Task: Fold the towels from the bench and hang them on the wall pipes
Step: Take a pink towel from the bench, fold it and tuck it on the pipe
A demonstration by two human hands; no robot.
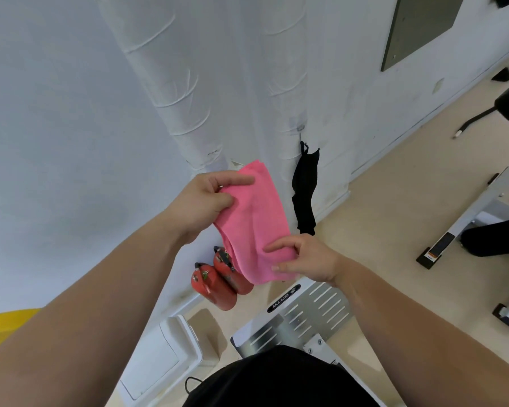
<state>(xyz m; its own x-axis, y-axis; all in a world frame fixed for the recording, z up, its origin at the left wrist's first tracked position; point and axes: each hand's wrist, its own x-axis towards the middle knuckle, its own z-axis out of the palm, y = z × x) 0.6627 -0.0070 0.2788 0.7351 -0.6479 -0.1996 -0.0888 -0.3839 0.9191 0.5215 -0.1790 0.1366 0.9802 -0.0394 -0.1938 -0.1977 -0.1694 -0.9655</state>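
A folded pink towel [254, 221] is held up in front of the white wall. My left hand [203, 201] grips its upper left edge, thumb on top. My right hand [303, 258] pinches its lower right corner. Two white wrapped vertical pipes [185, 92] [282, 83] run up the wall just behind the towel. A black cloth [304, 189] hangs from a hook beside the right pipe, to the right of the towel.
Two red fire extinguishers [218, 280] stand on the floor at the wall's foot. A white bin [165, 351] sits lower left. A metal perforated machine plate [303, 315] lies below my hands. Gym bench frames [479, 212] stand at the right.
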